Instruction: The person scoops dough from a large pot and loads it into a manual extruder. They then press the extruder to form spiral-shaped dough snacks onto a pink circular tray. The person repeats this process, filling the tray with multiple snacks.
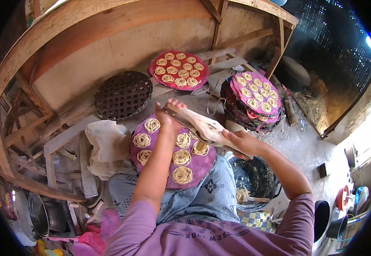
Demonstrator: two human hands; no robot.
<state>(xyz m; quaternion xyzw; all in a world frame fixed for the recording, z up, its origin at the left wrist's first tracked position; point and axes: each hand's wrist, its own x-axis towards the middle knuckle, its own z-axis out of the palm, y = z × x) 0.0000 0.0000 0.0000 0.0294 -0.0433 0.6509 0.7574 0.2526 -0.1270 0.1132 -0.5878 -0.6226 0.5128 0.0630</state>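
Both my hands grip a wooden press, a long two-handled tool slanting down to the right. My left hand is closed round its upper left end, and my right hand round its lower right end. Beneath its middle, a brass-coloured cylinder hangs over the right part of a round purple mat across my lap. Several coiled nests of pale noodle strands lie on the mat. My left forearm hides part of the mat and some nests.
Ahead stands a red round tray of noodle nests beside a dark woven basket tray. Stacked trays with more nests rise at the right. A dark basin sits by my right leg; a pale cloth sack lies left.
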